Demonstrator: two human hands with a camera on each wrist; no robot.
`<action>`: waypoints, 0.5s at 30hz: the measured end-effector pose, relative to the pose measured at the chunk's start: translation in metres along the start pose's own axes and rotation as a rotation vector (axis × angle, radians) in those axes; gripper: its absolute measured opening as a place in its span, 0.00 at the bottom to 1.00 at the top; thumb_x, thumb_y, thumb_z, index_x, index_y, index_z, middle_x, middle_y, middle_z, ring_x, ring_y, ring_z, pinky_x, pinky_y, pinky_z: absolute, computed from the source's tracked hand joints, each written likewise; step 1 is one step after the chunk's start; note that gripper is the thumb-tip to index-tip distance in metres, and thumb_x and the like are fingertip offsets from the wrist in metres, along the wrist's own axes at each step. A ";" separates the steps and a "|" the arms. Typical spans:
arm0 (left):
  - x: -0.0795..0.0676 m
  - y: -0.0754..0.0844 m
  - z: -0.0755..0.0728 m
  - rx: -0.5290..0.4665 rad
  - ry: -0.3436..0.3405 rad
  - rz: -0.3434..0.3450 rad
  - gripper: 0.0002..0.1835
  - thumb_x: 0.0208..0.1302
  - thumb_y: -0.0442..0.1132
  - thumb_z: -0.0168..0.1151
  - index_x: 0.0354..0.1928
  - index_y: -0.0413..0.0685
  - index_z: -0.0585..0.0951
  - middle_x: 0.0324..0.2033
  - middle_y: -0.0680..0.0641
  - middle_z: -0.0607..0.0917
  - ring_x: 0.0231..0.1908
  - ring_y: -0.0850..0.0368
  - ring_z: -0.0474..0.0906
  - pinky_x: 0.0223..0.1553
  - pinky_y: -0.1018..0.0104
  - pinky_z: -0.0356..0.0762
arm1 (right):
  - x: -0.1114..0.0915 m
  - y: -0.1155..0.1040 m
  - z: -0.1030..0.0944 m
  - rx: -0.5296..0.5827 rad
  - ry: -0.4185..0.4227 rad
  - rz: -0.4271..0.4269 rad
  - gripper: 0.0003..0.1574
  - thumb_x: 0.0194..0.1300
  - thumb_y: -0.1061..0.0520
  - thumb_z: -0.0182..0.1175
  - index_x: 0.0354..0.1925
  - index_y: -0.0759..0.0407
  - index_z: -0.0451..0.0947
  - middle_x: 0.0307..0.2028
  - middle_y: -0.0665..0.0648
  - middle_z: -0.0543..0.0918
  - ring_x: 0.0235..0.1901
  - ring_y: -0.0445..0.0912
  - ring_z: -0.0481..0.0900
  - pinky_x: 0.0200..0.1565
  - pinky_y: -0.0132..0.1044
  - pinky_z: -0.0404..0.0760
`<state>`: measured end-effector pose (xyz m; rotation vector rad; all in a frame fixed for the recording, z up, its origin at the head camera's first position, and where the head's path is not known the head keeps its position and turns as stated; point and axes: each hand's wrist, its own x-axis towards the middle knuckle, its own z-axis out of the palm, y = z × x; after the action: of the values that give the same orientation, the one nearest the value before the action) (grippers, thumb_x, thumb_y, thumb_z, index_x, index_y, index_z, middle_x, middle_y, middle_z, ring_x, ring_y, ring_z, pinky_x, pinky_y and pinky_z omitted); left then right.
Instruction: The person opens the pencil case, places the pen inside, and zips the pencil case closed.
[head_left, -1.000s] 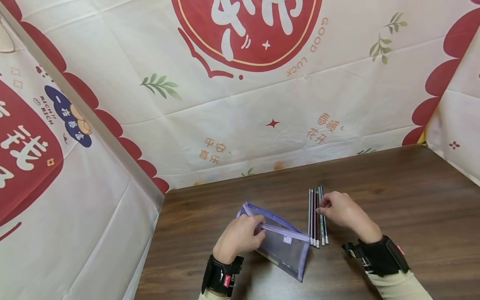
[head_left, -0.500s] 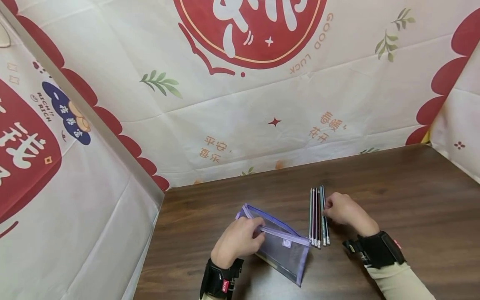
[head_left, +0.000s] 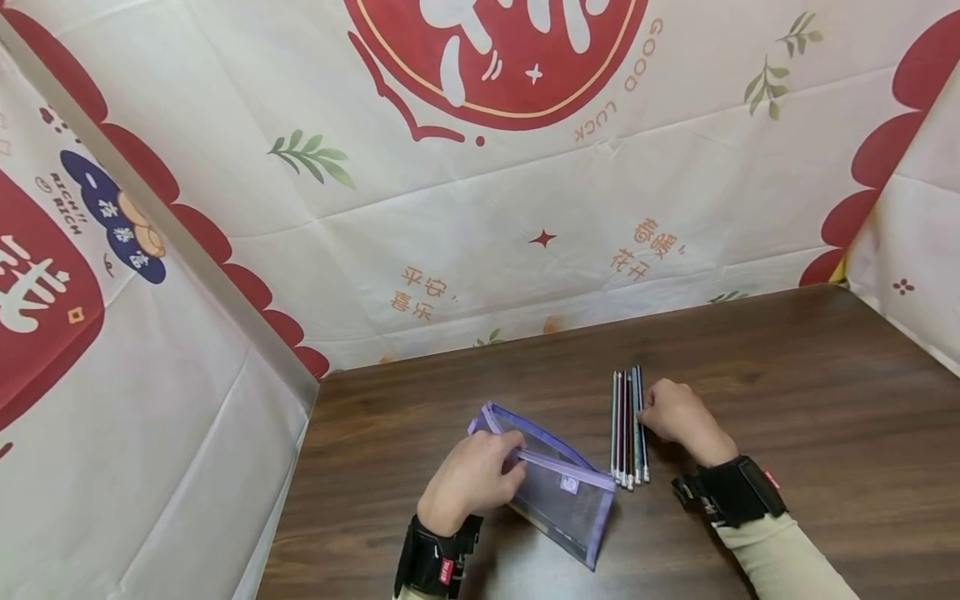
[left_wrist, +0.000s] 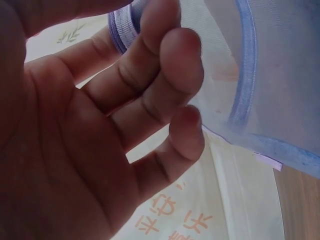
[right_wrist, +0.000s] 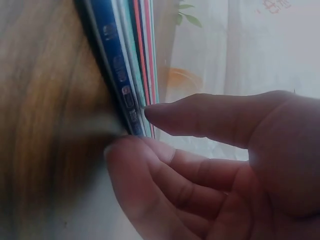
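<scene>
My left hand (head_left: 471,479) pinches the zip edge of a purple mesh zip pouch (head_left: 585,517), whose mouth gapes. In the left wrist view its fingers curl by the lilac zip tape (left_wrist: 122,30), with the pouch mesh (left_wrist: 287,75) to the right. Several pencils (head_left: 622,429) lie side by side on the table just right of the pouch, eraser ends towards me. My right hand (head_left: 686,421) is at the right side of this row. Close up, its thumb and forefinger pinch the dark blue outermost pencil (right_wrist: 116,60).
The brown wooden table (head_left: 810,400) meets a white printed cloth (head_left: 495,225) at the back. Another cloth-covered panel (head_left: 195,400) stands along the left edge. Black straps with devices sit on both wrists.
My right hand has moved from over the pencils to the outer right side of the row. The left hand keeps its hold on the pouch, which has barely shifted.
</scene>
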<state>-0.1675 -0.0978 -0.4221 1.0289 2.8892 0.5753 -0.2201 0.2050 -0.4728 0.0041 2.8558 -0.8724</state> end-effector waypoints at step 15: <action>0.001 -0.002 -0.001 -0.018 -0.004 0.000 0.04 0.56 0.39 0.59 0.26 0.52 0.74 0.12 0.59 0.67 0.10 0.70 0.59 0.11 0.76 0.57 | 0.004 0.003 0.005 -0.036 -0.015 0.066 0.21 0.59 0.53 0.59 0.14 0.56 0.65 0.10 0.52 0.74 0.12 0.45 0.74 0.22 0.38 0.71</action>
<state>-0.1696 -0.0987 -0.4220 1.0268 2.8754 0.5970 -0.2236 0.2046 -0.4790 0.0870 2.8395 -0.8041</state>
